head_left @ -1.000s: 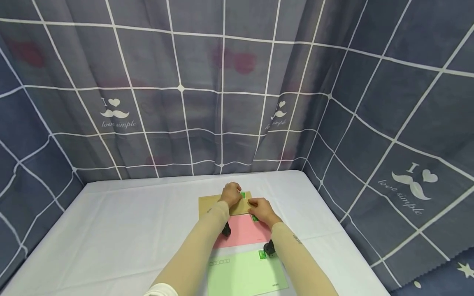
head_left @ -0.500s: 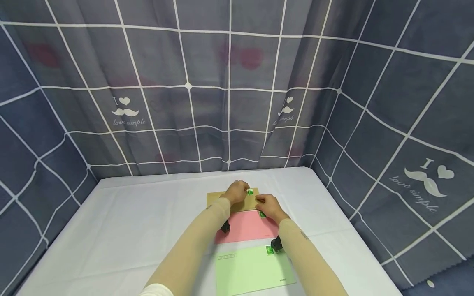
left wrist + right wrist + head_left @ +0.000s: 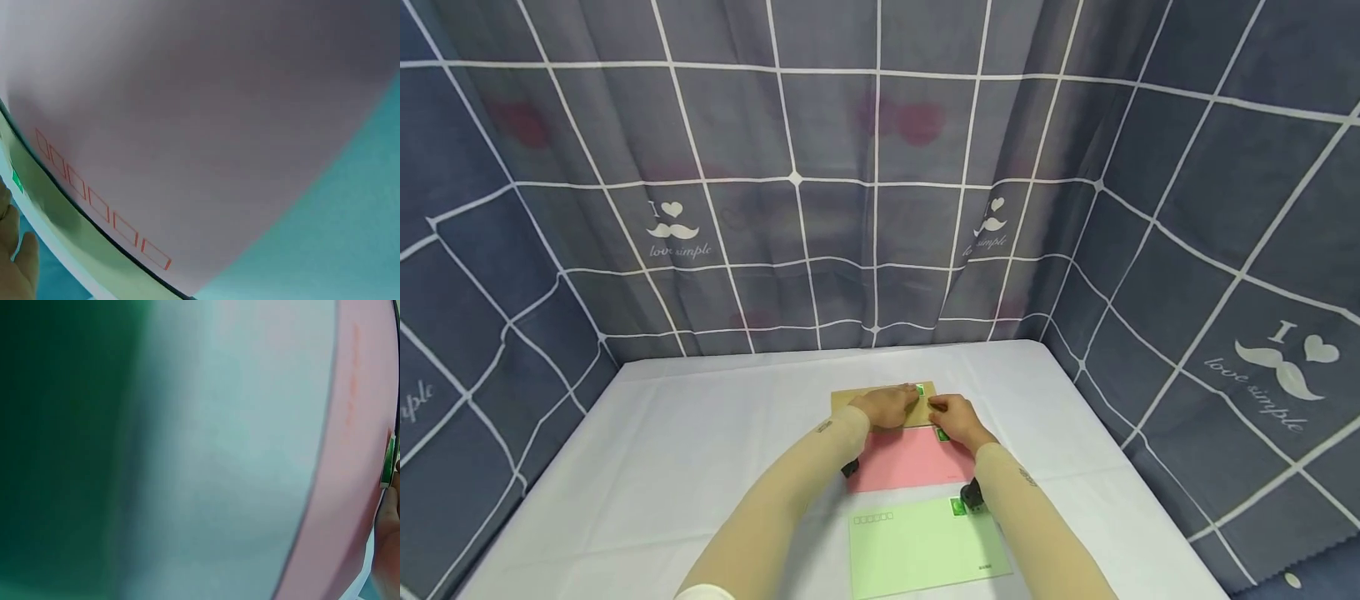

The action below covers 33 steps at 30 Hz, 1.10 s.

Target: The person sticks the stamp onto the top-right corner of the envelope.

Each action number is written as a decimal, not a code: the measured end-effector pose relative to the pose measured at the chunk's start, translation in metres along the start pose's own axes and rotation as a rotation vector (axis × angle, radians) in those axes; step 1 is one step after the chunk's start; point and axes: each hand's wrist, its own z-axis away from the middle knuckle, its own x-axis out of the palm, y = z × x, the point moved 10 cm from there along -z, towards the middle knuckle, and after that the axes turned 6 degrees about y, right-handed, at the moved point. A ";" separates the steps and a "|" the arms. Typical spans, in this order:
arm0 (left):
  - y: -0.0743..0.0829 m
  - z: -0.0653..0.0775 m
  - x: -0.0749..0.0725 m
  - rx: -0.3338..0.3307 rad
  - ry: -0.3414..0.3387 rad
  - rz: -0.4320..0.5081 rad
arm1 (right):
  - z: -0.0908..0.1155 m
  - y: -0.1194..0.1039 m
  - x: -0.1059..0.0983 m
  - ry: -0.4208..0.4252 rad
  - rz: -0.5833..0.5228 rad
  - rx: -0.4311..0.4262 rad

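Observation:
My left hand (image 3: 889, 406) lies over the tan envelope (image 3: 844, 398) with its fingers stretched toward the right, touching the green stamp (image 3: 920, 389) in the envelope's upper right corner. At that envelope's right end rest the fingertips of my right hand (image 3: 962, 421), loosely bent. Just below is a pink envelope (image 3: 906, 461) with its own green stamp (image 3: 943, 434) beside my right hand. The left wrist view catches a bit of the left hand (image 3: 19, 262) at its edge; the right wrist view shows part of the right hand (image 3: 387, 550).
A light green envelope (image 3: 925, 546) with a green stamp (image 3: 958, 506) lies nearest me on the white table (image 3: 700, 467). Grey checked curtains (image 3: 835, 217) stand behind and at both sides. A small black camera (image 3: 972, 494) sits under the right wrist.
My left hand's fingers, bent at the stamp before, are now stretched out flat over it. The right hand stays at the tan envelope's right end. The head view has shifted slightly.

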 end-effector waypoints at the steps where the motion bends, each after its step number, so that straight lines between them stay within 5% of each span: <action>1: 0.000 0.000 0.001 -0.002 -0.012 -0.018 | 0.000 0.000 0.000 -0.002 -0.001 0.004; 15: 0.002 -0.003 0.007 -0.101 -0.123 -0.033 | -0.005 0.005 0.000 0.011 -0.019 0.012; 33: 0.003 -0.006 0.007 -0.186 -0.098 0.030 | -0.003 -0.001 -0.002 0.030 -0.010 -0.017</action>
